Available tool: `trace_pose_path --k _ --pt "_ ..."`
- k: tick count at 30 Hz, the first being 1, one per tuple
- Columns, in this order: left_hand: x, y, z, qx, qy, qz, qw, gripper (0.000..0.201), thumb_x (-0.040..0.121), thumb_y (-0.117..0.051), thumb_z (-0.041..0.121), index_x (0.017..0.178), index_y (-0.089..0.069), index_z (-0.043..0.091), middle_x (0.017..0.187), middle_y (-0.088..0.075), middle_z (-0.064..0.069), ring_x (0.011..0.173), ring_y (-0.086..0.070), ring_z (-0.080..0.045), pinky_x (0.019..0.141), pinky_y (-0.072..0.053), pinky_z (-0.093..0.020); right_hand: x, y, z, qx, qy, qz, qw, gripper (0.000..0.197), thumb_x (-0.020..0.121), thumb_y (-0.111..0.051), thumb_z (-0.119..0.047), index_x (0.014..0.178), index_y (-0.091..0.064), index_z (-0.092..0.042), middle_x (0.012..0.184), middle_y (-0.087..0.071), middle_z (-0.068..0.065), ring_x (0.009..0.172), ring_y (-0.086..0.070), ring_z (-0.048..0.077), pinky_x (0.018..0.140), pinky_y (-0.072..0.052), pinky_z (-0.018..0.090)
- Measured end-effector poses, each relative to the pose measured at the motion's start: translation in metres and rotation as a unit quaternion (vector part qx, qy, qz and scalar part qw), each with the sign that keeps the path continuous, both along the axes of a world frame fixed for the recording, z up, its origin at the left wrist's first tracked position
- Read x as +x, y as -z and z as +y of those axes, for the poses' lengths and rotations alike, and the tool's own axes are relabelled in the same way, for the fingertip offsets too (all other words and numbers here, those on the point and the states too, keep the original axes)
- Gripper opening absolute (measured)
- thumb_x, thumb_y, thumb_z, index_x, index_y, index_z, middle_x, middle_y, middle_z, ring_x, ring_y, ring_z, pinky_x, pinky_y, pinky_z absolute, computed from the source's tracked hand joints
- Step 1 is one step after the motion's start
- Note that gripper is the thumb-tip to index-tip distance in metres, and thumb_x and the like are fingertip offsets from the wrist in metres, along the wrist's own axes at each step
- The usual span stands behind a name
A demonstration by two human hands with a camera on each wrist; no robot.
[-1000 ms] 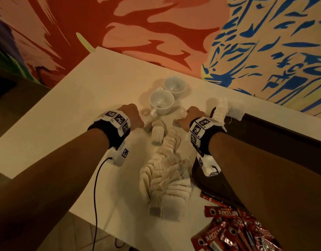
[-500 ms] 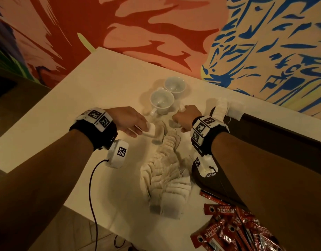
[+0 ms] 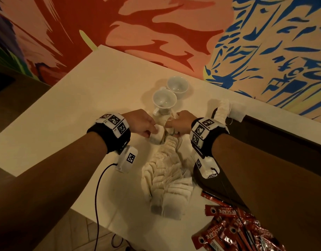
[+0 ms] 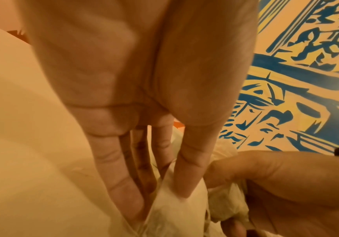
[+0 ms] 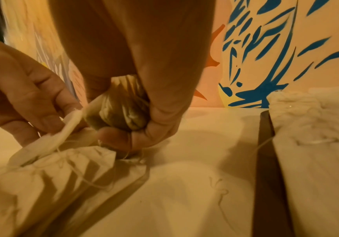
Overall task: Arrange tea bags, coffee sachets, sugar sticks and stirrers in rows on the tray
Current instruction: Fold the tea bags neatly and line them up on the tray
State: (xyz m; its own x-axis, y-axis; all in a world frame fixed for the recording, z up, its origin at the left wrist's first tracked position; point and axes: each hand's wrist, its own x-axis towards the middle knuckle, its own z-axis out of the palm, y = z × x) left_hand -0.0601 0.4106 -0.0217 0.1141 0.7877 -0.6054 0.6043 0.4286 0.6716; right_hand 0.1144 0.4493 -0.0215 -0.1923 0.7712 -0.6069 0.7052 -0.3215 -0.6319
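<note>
Pinching a white tea bag (image 3: 157, 135) between thumb and straight fingers, the left hand (image 3: 139, 122) meets the right hand (image 3: 180, 122) at the far end of the long heap of tea bags (image 3: 167, 180) that runs down the middle of the pale surface (image 3: 83, 109). The right hand is closed in a fist round a crumpled bundle of tea bags (image 5: 122, 102), fingers and thumb wrapped tight about it, its knuckles just above the surface. Thin strings trail from the heap. To the right lies the dark tray (image 3: 282, 142), its left rim just beside the heap, with a row of tea bags (image 3: 224, 110) already set at its far left corner. Red coffee sachets (image 3: 234, 230) lie piled at the near right corner of the surface, next to the tray's near end. Two white cups (image 3: 171, 93) stand just beyond the hands, toward the far edge, close together. A black cable (image 3: 97, 196) hangs from the left wrist over the near edge.
</note>
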Motion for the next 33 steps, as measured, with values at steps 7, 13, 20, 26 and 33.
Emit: trace_pose_path --k 7,13,20,26,33 --pt "0.003 0.0 0.005 -0.002 0.03 0.036 0.999 0.02 0.084 -0.077 0.019 0.099 -0.076 0.004 0.082 -0.068 -0.006 0.074 -0.063 -0.013 0.074 -0.051 -0.022 -0.001 0.005 -0.001 0.023 -0.051 -0.04 0.998 0.034 0.073 -0.077 -0.021 0.1 -0.068 -0.004 0.093 -0.074 0.016 0.083 -0.074 0.032 0.081 -0.062 0.052" --pt "-0.001 -0.003 0.002 0.024 0.024 0.01 0.999 0.009 0.083 -0.079 0.013 0.09 -0.078 0.007 0.092 -0.073 -0.014 0.09 -0.069 -0.023 0.101 -0.052 -0.049 0.005 -0.002 -0.003 0.038 -0.061 -0.021 0.997 0.027 0.078 -0.079 -0.025 0.093 -0.07 -0.005 0.084 -0.075 0.013 0.077 -0.074 0.029 0.08 -0.063 0.046" --pt "-0.006 -0.038 -0.013 0.092 -0.019 -0.077 0.993 0.011 0.087 -0.075 0.008 0.097 -0.076 0.002 0.1 -0.074 -0.022 0.084 -0.069 -0.023 0.089 -0.059 -0.033 0.021 -0.039 -0.014 0.096 -0.021 0.081 0.992 0.025 0.089 -0.076 -0.023 0.096 -0.069 0.001 0.079 -0.07 0.01 0.063 -0.065 0.016 0.05 -0.052 0.02" --pt "-0.001 -0.083 -0.037 0.149 -0.008 -0.102 0.984 0.015 0.088 -0.075 0.009 0.101 -0.075 0.0 0.096 -0.076 -0.016 0.094 -0.073 -0.03 0.089 -0.059 -0.034 0.051 -0.061 -0.042 0.12 0.032 0.134 0.983 0.025 0.086 -0.08 -0.028 0.076 -0.07 -0.007 0.067 -0.067 0.005 0.06 -0.061 0.019 0.056 -0.049 0.03" --pt "0.039 -0.132 -0.073 0.194 0.028 -0.145 0.97 0.016 0.089 -0.071 0.005 0.1 -0.071 -0.007 0.102 -0.073 -0.023 0.086 -0.072 -0.021 0.074 -0.056 -0.02 0.094 -0.077 -0.079 0.086 0.103 0.233 0.963 0.044 0.078 -0.084 -0.039 0.107 -0.076 -0.007 0.102 -0.078 0.009 0.099 -0.073 0.027 0.094 -0.057 0.047"
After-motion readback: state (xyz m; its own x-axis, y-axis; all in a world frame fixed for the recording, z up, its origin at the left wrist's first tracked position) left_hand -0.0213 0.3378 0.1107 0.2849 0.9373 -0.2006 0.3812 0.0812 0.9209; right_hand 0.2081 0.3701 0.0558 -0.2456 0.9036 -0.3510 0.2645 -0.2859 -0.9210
